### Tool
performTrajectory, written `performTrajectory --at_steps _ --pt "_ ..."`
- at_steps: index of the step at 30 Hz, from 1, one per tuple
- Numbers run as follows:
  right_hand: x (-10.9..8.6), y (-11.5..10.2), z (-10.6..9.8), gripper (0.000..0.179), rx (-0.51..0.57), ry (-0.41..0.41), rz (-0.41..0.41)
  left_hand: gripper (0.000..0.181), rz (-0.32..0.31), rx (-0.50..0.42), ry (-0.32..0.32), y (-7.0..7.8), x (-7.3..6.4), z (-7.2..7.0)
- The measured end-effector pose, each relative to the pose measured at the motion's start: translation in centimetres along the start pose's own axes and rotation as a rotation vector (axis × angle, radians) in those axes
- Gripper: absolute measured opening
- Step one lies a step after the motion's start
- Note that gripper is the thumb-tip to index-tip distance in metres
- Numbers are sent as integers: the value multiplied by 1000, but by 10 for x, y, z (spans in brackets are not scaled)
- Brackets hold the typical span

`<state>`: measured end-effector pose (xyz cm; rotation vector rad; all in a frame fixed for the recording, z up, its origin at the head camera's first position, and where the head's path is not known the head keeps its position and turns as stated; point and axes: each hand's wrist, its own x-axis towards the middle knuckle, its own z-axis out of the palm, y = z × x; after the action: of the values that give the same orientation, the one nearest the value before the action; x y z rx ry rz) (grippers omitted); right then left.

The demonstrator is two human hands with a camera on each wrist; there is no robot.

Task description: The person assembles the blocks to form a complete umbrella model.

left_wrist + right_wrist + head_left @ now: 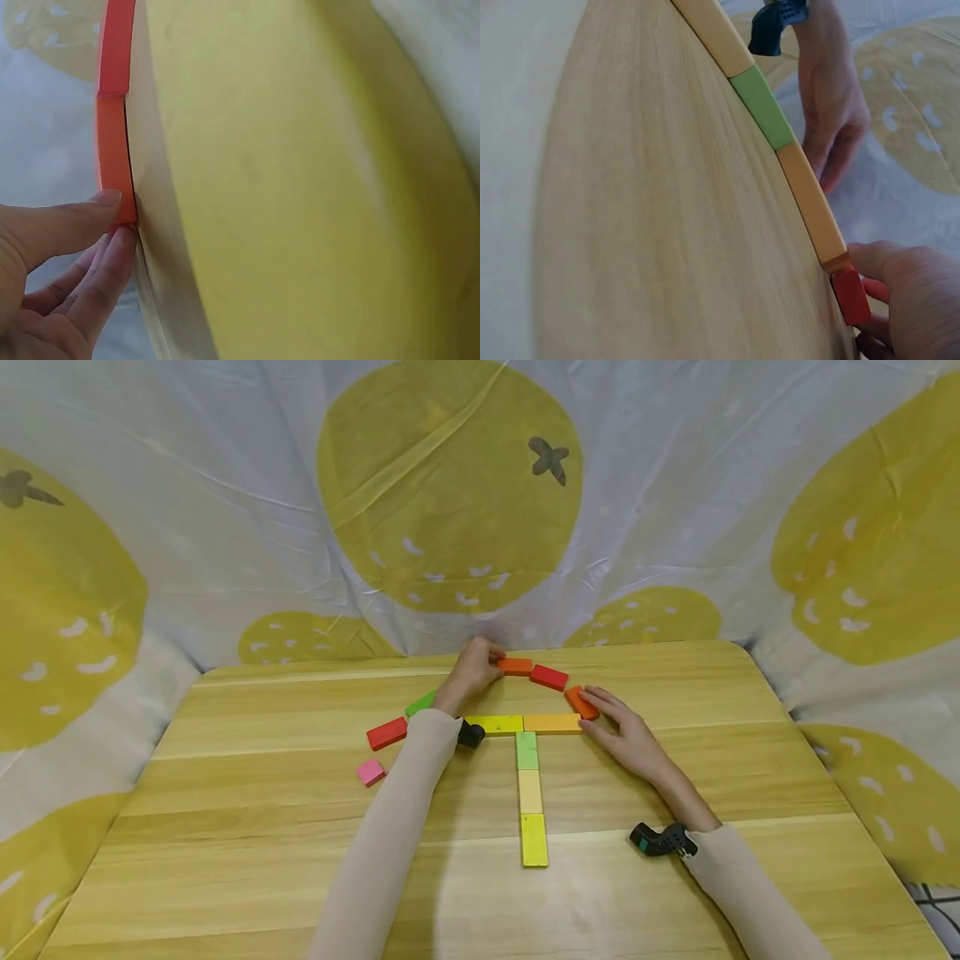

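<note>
At the back of the table, my left hand [472, 671] pinches the left end of an orange block [516, 667]. In the left wrist view the thumb lies on that block [112, 146] and the fingers meet its end. A red block [549, 677] continues the curve to its right. My right hand [628, 739] has thumb and fingers around a second orange block [577, 702] on the right of the curve. That block [849, 296] looks red in the right wrist view, where the thumb also sits at the end of a light orange block [814, 206].
A yellow block [498, 724] and the light orange block form a row. Below it runs a column of green [527, 750], cream [529, 791] and yellow blocks [534, 841]. Left lie green [420, 703], red [387, 733] and pink blocks [370, 772]. A patterned curtain [450, 485] hangs behind.
</note>
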<state>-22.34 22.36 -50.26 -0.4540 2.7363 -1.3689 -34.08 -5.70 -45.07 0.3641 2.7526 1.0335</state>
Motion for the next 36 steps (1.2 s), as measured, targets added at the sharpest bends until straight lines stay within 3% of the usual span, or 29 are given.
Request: performTrajectory --at_steps 22,36 --pt "1 -2 2 58 -20 -9 -8 33 -7 10 9 -6 -2 -4" --pt "2 -3 -1 58 -68 -23 -34 32 7 4 -30 -3 -6 -5"
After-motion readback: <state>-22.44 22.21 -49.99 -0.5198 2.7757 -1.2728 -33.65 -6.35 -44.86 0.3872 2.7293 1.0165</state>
